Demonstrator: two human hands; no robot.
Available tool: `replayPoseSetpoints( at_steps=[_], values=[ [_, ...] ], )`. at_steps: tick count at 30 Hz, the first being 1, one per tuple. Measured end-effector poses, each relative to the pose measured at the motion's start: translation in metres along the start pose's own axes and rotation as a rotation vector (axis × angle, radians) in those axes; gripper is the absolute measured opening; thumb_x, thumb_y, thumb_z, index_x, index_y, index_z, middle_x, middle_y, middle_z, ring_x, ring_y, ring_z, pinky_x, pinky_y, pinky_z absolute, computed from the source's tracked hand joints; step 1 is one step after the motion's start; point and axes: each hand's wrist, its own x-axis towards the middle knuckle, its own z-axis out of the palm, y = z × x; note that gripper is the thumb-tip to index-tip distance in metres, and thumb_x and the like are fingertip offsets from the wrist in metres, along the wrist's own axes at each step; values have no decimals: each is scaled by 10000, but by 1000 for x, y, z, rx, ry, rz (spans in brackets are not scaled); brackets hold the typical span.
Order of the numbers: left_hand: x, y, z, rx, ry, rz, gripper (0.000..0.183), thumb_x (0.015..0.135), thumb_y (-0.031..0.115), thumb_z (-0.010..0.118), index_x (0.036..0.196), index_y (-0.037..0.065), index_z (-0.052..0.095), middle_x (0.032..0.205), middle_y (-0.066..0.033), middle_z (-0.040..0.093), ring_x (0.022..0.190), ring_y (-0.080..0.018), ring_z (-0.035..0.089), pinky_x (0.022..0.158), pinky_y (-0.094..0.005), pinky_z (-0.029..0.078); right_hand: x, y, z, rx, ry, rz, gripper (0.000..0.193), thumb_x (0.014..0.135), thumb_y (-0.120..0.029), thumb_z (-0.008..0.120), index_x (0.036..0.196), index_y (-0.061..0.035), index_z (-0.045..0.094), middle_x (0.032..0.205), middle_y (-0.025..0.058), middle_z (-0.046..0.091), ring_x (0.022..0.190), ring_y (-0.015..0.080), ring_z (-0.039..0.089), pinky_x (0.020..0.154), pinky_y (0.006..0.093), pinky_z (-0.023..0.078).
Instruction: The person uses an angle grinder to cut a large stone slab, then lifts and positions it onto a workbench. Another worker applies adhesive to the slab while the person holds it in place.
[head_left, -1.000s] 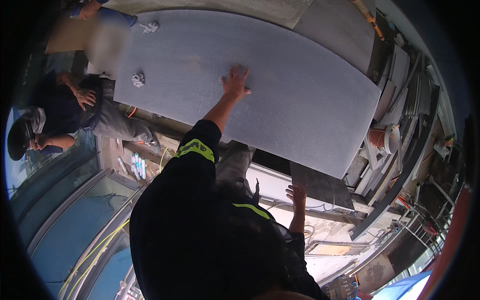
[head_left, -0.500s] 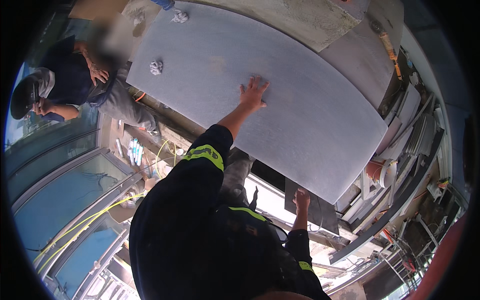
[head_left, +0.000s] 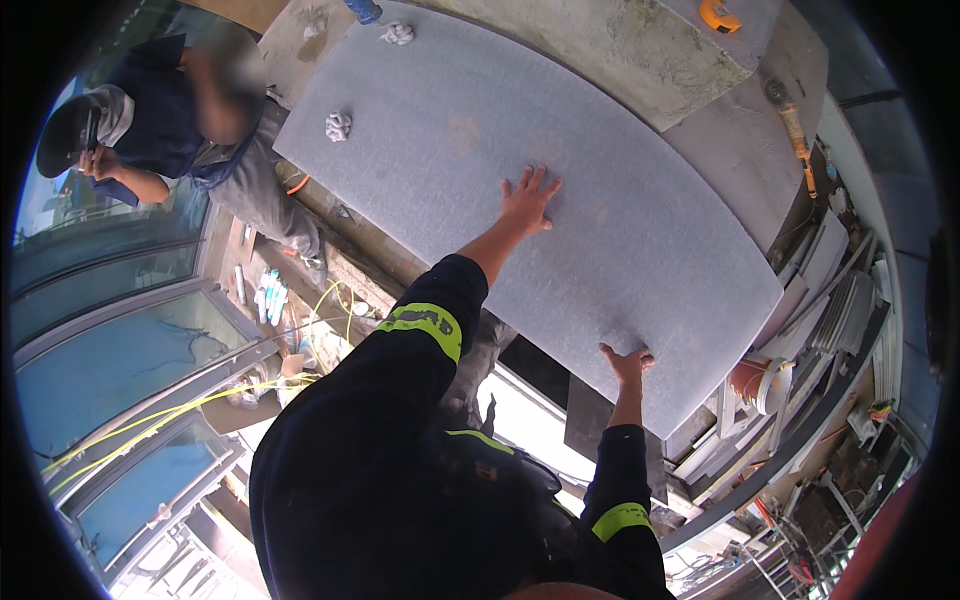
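A large pale grey slab (head_left: pixel 430 150) with a curved far edge lies in front of me. My left hand (head_left: pixel 528 203) rests palm down near its middle, fingers spread. Close to the slab's near right edge, my right hand (head_left: pixel 627 363) touches the surface, its thumb held apart from the fingers, which partly hide one another. Neither hand holds anything that I can see. Toward the left end of the slab sits a crumpled whitish rag (head_left: pixel 338 126). Another crumpled rag (head_left: pixel 398 33) lies at the far left, beside a blue thing (head_left: pixel 362 10) cut off by the picture's edge.
A person (head_left: pixel 165 120) is at the left, beside the slab's end. Beyond the slab are a concrete block (head_left: pixel 640 60), an orange tape measure (head_left: pixel 718 15) and a long-handled tool (head_left: pixel 792 130). A bucket (head_left: pixel 762 383) and stacked strips (head_left: pixel 845 290) stand right; yellow cables (head_left: pixel 170 440) run lower left.
My right hand has come up from below the near edge onto the slab, its fist opening. My left hand stays spread on the surface. The whole view has shifted slightly.
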Motion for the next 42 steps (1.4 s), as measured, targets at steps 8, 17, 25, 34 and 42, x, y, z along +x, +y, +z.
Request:
replayPoseSetpoints(
  at_steps=[8,17,25,34,42],
  values=[
    [-22,13,14,-64,-25,-65,1157,903,394,902,1768,276,142,1836,-175,15,1692,-402,53,1315,-649,273,-6,11,-6,8,0,-54,1570,729,-671,926,1675,144,-25,1730,434,-118,1644,561,-70,1348,607,101],
    [-52,14,34,46,-106,-33,1361,806,430,976,1776,250,37,1818,-256,-71,1690,-436,-1,1313,-615,276,-8,14,-13,70,15,-55,1483,747,-631,914,1679,158,70,1738,394,26,1646,506,129,1337,501,219],
    [-53,17,32,59,-118,-48,1351,830,439,957,1775,260,9,1819,-244,-99,1690,-433,-8,1322,-601,268,-3,21,-10,98,5,-106,1460,769,-656,892,1685,143,84,1739,431,-63,1657,537,8,1351,535,160],
    [-51,17,35,79,-116,-61,1367,827,460,955,1773,280,-16,1818,-243,-111,1690,-433,-2,1318,-596,279,-2,22,-9,109,10,-103,1424,786,-632,883,1679,152,99,1732,438,-49,1650,551,48,1345,520,182],
    [-47,18,39,53,-87,-55,1386,787,425,984,1769,290,17,1811,-259,-55,1684,-446,56,1299,-629,306,1,31,-10,143,4,-135,1366,806,-600,877,1667,166,143,1727,437,-12,1640,558,106,1323,530,259]
  ],
)
